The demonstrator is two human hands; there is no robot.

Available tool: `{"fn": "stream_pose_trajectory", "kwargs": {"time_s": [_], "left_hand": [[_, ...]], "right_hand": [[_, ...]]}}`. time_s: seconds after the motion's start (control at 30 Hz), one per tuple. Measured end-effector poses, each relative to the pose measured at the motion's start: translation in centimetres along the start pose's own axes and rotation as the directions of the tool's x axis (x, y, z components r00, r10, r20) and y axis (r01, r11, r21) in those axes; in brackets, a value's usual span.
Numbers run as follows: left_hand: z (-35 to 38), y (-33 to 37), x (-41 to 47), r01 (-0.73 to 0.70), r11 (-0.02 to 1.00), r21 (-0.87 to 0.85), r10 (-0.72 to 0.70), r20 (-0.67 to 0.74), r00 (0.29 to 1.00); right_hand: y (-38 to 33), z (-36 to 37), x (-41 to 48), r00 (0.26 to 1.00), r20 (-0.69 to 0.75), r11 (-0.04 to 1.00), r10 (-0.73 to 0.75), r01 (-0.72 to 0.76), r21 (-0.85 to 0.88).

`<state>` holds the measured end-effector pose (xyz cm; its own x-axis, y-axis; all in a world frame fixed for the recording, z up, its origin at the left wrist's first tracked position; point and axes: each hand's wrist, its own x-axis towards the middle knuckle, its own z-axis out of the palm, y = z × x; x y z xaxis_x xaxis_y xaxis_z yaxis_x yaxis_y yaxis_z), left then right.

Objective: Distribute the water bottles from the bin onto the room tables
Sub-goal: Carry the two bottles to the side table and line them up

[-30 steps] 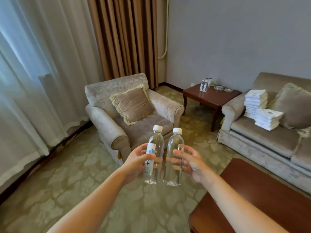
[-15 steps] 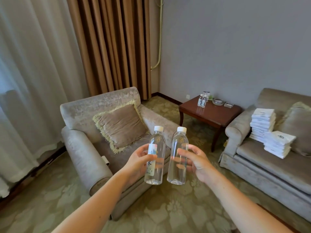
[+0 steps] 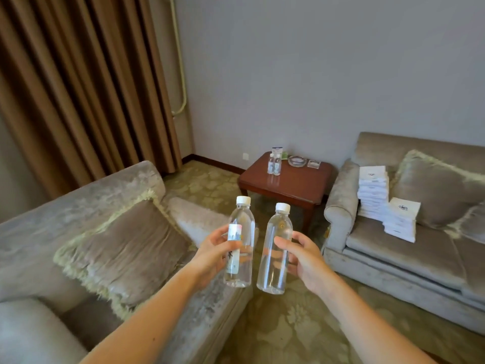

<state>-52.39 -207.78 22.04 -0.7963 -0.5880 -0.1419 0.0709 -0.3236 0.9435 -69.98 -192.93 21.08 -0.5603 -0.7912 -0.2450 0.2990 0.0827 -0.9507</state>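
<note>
Patterned carpet point(image 3: 288, 324) runs between a grey armchair point(image 3: 78, 195) on your left and a matching sofa point(image 3: 399, 248) on your right, with brown curtains point(image 3: 78, 88) behind. Your left hand point(image 3: 215, 254) grips one water bottle point(image 3: 242, 222) around its labelled middle, fingers curled round it. Your right hand point(image 3: 301, 258) holds a second bottle point(image 3: 278, 227), thumb across the front and fingers wrapped behind. Both are upright, white caps on, side by side and just apart, held in the air in front of you. Ahead, against the wall, the dark wooden side table point(image 3: 296, 187) already carries two small bottles point(image 3: 273, 165) standing together near its back edge, beside a glass ashtray point(image 3: 296, 161). White folded stacks point(image 3: 372, 190) sit on the sofa seat.
</note>
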Motion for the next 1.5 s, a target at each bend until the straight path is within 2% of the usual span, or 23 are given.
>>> {"fn": "stream_pose_trajectory", "kwargs": {"time_s": [0.27, 0.77, 1.3, 1.5], "left_hand": [[-0.3, 0.2, 14.5, 0.067, 0.997, 0.029, -0.070, 0.089, 0.994], [7.1, 3.2, 46.2, 0.042, 0.999, -0.014, -0.042, 0.045, 0.998], [8.9, 5.9, 79.4, 0.081, 0.996, 0.042, -0.083, 0.053, 0.995], [9.3, 6.3, 89.8, 0.134, 0.991, 0.022, -0.135, 0.041, 0.990]], "right_hand": [[-2.5, -3.5, 11.1, 0.996, -0.089, 1.000, -0.001, 0.003, 0.031], [-14.1, -17.1, 39.2, 0.997, -0.078, 1.000, -0.003, 0.001, -0.023], [-21.8, -27.3, 69.0, 0.990, -0.139, 1.000, 0.015, -0.019, -0.023], [-23.5, -30.0, 77.2, 0.983, -0.182, 1.000, 0.027, -0.025, 0.013]]}}
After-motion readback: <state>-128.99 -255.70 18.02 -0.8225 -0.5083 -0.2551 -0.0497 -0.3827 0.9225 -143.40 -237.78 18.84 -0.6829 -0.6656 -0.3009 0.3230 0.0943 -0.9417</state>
